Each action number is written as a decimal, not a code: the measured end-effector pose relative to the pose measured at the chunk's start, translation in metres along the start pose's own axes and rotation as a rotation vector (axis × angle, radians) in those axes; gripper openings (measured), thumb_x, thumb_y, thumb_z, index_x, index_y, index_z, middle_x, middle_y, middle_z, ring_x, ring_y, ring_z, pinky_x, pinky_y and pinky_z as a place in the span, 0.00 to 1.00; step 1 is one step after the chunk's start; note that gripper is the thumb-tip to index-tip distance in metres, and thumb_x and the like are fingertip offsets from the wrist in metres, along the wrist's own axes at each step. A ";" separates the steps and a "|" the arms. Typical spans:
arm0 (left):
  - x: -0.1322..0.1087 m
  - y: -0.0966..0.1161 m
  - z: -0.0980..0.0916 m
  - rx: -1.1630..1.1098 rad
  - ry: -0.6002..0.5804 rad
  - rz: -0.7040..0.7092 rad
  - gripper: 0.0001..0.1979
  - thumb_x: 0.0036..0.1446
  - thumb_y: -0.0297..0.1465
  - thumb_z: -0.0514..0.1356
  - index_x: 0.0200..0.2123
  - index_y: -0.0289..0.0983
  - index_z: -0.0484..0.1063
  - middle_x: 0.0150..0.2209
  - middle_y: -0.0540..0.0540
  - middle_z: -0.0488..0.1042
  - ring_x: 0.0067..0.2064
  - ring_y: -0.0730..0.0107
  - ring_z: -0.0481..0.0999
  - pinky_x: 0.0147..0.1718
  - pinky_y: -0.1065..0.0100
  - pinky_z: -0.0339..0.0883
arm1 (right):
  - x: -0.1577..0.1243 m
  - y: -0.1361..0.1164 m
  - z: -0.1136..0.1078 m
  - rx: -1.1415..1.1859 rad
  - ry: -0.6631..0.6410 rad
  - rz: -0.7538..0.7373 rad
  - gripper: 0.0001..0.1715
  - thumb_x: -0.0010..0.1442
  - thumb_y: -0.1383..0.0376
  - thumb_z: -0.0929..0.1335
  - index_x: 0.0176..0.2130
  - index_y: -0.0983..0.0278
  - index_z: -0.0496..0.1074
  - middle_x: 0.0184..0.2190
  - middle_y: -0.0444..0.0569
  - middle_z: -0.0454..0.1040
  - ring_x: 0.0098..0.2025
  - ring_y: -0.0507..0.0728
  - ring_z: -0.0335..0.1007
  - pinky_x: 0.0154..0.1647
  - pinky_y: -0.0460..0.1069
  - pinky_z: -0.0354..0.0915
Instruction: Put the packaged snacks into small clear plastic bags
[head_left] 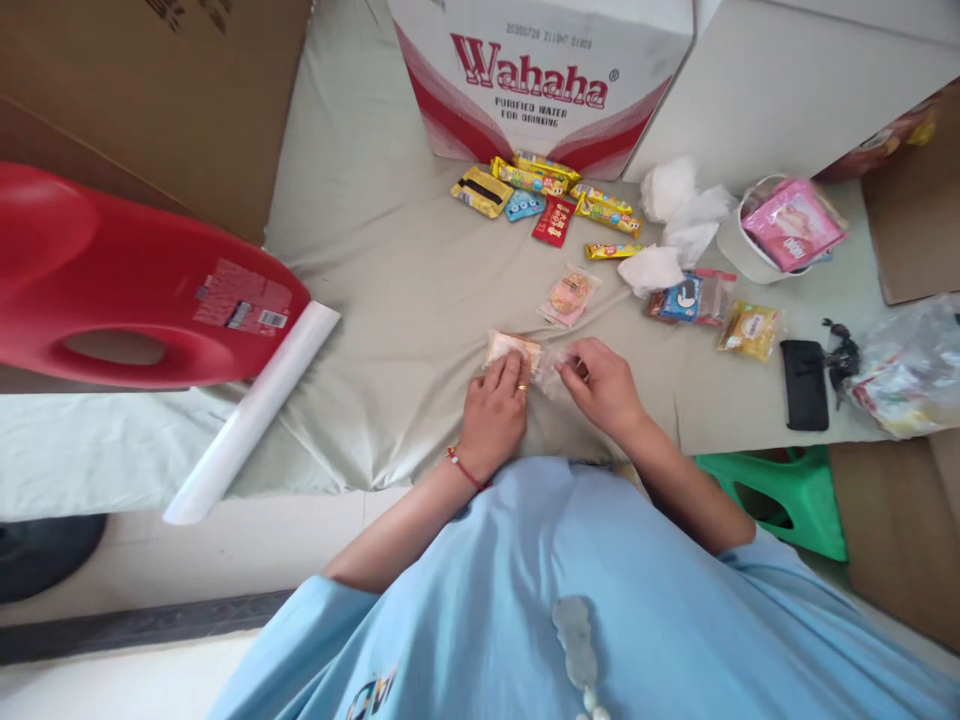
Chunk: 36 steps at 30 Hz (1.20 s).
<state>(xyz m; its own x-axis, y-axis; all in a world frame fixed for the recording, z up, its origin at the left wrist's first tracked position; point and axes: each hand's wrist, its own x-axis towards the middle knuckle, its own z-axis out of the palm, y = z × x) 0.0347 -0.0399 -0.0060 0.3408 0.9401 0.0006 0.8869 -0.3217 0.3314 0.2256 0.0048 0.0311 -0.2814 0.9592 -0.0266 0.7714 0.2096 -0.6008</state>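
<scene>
A small wrapped snack packet (531,350), pinkish and tan, lies on the cloth close to me. My left hand (495,405) rests on it, fingers stretched out and lying flat over its near side. From the packet's right end a crinkled clear plastic wrapper (553,378) extends. My right hand (604,385) is closed, thumb and index finger pinching that wrapper; whether the wrapper is still joined to the packet I cannot tell. Just beyond them lies a similar packet (570,295) with a round biscuit-like item and pink in it.
Yellow snack packs (532,178), a red packet (553,220) and crumpled white tissues (667,190) lie farther back. A Wahaha box (540,90) stands behind. At right are a white tub (739,245) and black phone (805,385); at left, a red jug (135,270) and white roll (255,410).
</scene>
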 end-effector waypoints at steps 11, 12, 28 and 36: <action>-0.048 -0.047 -0.011 -0.279 0.163 0.045 0.23 0.65 0.28 0.55 0.62 0.36 0.73 0.63 0.34 0.76 0.67 0.50 0.72 0.65 0.45 0.69 | 0.053 -0.064 0.050 -0.307 -0.189 -0.145 0.21 0.74 0.58 0.64 0.56 0.71 0.72 0.53 0.65 0.72 0.54 0.68 0.67 0.54 0.58 0.66; -0.057 -0.053 -0.013 -0.294 0.187 -0.001 0.21 0.65 0.29 0.55 0.60 0.37 0.74 0.60 0.35 0.78 0.67 0.50 0.73 0.65 0.45 0.70 | 0.046 -0.065 0.054 -0.328 -0.155 -0.179 0.26 0.73 0.54 0.66 0.58 0.73 0.71 0.54 0.67 0.71 0.55 0.70 0.66 0.55 0.60 0.66; -0.007 -0.015 -0.033 -1.347 0.014 -0.499 0.32 0.64 0.54 0.62 0.61 0.39 0.69 0.61 0.34 0.76 0.56 0.52 0.81 0.45 0.57 0.80 | 0.005 -0.002 0.018 1.064 -0.216 0.220 0.29 0.65 0.40 0.69 0.46 0.61 0.78 0.36 0.46 0.79 0.40 0.58 0.76 0.47 0.53 0.72; 0.021 0.020 -0.002 -1.090 -0.082 -0.299 0.24 0.61 0.44 0.65 0.56 0.38 0.73 0.51 0.39 0.82 0.51 0.55 0.82 0.53 0.53 0.76 | -0.037 0.007 0.025 0.915 0.053 0.277 0.30 0.66 0.43 0.69 0.58 0.58 0.73 0.50 0.50 0.81 0.51 0.60 0.78 0.56 0.55 0.72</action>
<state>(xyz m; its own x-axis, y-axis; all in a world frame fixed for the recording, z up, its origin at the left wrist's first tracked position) 0.0591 -0.0267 0.0025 0.2155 0.9398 -0.2653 0.2057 0.2219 0.9531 0.2271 -0.0336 0.0075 -0.1120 0.9645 -0.2391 0.0550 -0.2343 -0.9706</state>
